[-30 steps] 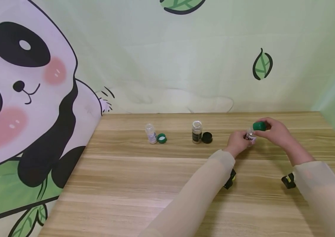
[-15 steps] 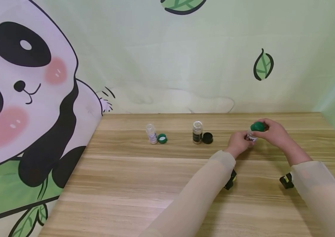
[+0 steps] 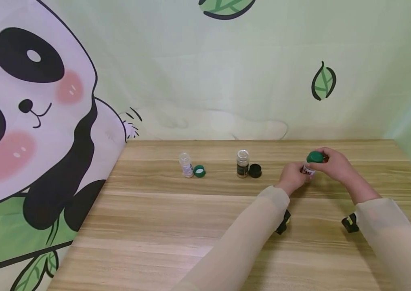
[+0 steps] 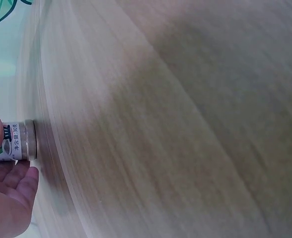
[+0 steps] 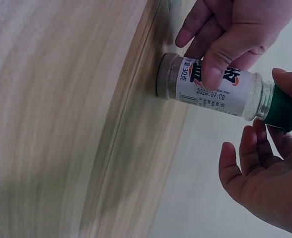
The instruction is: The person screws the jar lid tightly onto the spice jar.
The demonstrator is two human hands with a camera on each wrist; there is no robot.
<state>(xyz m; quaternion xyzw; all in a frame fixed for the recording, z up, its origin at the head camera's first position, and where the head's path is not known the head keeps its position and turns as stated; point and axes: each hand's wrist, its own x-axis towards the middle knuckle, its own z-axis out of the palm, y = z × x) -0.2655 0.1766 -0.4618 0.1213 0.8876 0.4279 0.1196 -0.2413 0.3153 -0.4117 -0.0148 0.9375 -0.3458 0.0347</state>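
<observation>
A small clear spice jar [image 5: 213, 89] with a white label and powder inside stands on the table at the right of the head view. My left hand [image 3: 291, 178] grips its body from the left, thumb over the label in the right wrist view. The green cap [image 5: 283, 108] sits at the jar's mouth, and my right hand [image 3: 338, 163] pinches it between thumb and fingers. The other right fingers are spread loosely beside the neck. In the left wrist view the jar's base [image 4: 31, 140] shows above the curled left fingers [image 4: 18, 181].
Left on the wooden table [image 3: 147, 226], an uncapped jar [image 3: 186, 165] stands beside an upturned green cap [image 3: 199, 171]. Mid-table, a jar with a black label [image 3: 242, 165] stands uncapped beside a black cap [image 3: 255, 170]. A panda-print backdrop [image 3: 176, 81] rises behind the table.
The green cap, tilted just above the jar a second ago, has come down and left onto its mouth with my right hand. My left hand keeps its grip on the jar.
</observation>
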